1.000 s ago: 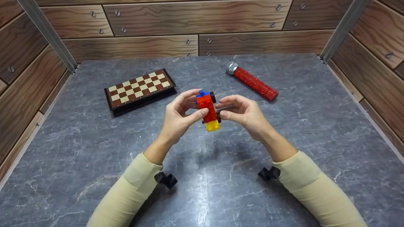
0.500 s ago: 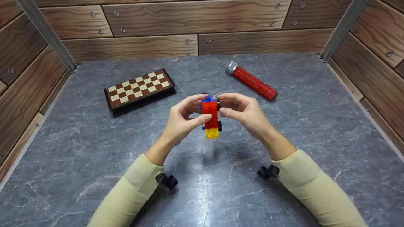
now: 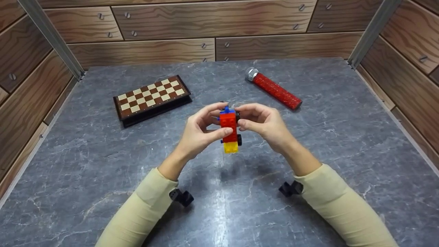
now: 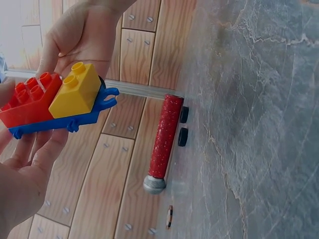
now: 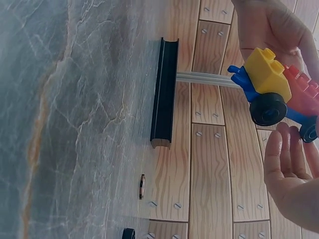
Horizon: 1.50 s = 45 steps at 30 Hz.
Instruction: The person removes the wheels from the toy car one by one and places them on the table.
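Note:
A toy brick car [image 3: 229,130] with a blue wheeled base, a red brick and a yellow brick is held above the grey table between both hands. My left hand [image 3: 200,132] pinches its red part from the left, thumb on top. My right hand [image 3: 264,124] pinches its far end from the right. In the left wrist view the toy car [image 4: 55,102] shows its studs, with the left fingers [image 4: 30,159] beneath it. In the right wrist view the car [image 5: 274,92] shows a black wheel [image 5: 267,108], and the right fingers [image 5: 286,164] curl just under it.
A folded chessboard [image 3: 152,97] lies at the back left of the grey stone-look table [image 3: 103,164]. A red glittery microphone [image 3: 274,89] lies at the back right. Wooden plank walls [image 3: 212,31] close in three sides.
The toy car has turned more upright and shifted slightly right and down. My right hand has moved from the car's lower side up to its far end.

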Tool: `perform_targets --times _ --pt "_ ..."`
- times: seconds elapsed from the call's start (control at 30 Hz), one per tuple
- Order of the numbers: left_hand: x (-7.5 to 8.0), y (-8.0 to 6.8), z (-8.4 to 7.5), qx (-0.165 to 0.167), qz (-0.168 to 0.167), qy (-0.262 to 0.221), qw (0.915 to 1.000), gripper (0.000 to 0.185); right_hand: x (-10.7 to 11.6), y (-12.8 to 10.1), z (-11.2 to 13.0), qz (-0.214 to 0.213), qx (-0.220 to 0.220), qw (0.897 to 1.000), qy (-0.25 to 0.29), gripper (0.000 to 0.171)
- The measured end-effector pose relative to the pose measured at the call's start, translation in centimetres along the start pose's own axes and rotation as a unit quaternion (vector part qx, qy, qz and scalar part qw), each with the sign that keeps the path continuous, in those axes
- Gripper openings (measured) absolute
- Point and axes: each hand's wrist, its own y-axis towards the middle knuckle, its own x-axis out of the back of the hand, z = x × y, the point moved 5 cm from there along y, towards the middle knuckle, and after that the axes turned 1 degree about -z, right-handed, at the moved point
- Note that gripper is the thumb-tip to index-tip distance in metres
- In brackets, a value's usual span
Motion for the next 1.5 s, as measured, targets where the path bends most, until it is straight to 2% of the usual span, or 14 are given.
perform_targets --times 0.37,0.63,0.77,1.0,1.3,1.5 --pt "-0.05 0.05 -0.12 -0.025 0.018 0.044 0.9986 0.049 0.02 -0.12 0.00 0.017 -0.011 1.000 -0.009 0.031" --pt "-0.20 0.02 0.12 -0.010 0.040 0.009 0.9991 0.049 0.12 -0.05 -0.01 0.022 -0.018 0.999 -0.019 0.025" --pt "-0.15 0.06 0.33 -0.014 0.041 0.017 0.9989 0.051 0.07 -0.09 -0.07 0.019 -0.021 0.999 -0.022 0.021" --pt "-0.25 -0.02 0.35 -0.035 0.041 0.043 0.9976 0.052 -0.33 -0.30 0.16 0.002 0.000 0.999 -0.034 0.019" --pt "-0.39 -0.27 0.15 -0.072 0.032 0.048 0.9958 0.051 -0.39 -0.39 0.22 -0.031 0.018 0.998 -0.053 0.019" --pt "-0.49 -0.18 0.18 -0.072 0.030 0.048 0.9958 0.051 -0.29 -0.49 0.25 -0.043 0.037 0.998 -0.034 0.018"
